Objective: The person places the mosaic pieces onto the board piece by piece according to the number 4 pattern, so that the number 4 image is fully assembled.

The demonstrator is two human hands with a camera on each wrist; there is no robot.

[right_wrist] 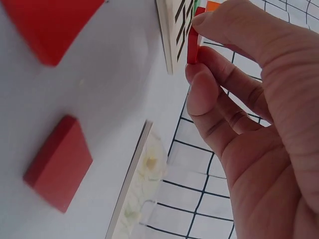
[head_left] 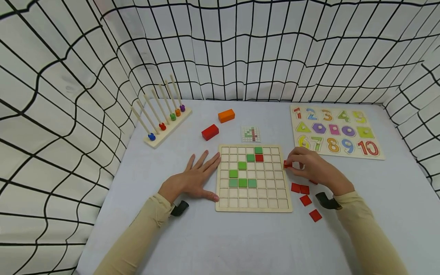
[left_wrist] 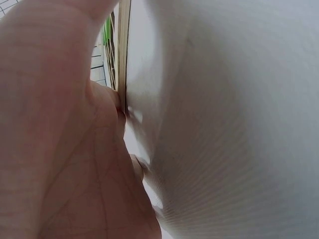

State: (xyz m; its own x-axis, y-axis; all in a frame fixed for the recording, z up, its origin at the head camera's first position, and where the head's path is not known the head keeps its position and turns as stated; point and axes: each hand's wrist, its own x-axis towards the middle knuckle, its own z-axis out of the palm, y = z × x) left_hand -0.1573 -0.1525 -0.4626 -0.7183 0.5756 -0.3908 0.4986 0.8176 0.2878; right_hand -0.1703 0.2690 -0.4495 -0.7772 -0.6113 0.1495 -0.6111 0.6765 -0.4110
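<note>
A wooden grid board lies on the white table, with several green tiles and one red tile set in its squares. My left hand rests flat with spread fingers at the board's left side, fingertips and thumb right at its edge. Beyond the board's right edge, my right hand pinches a red square tile between thumb and fingers. Several loose red tiles lie on the table below that hand. A small pattern card with a green and red figure sits behind the board.
A red block and an orange block stand behind the board. Back left is a peg stand with coloured beads. A number and shape puzzle board lies back right. Black netting hangs around the table.
</note>
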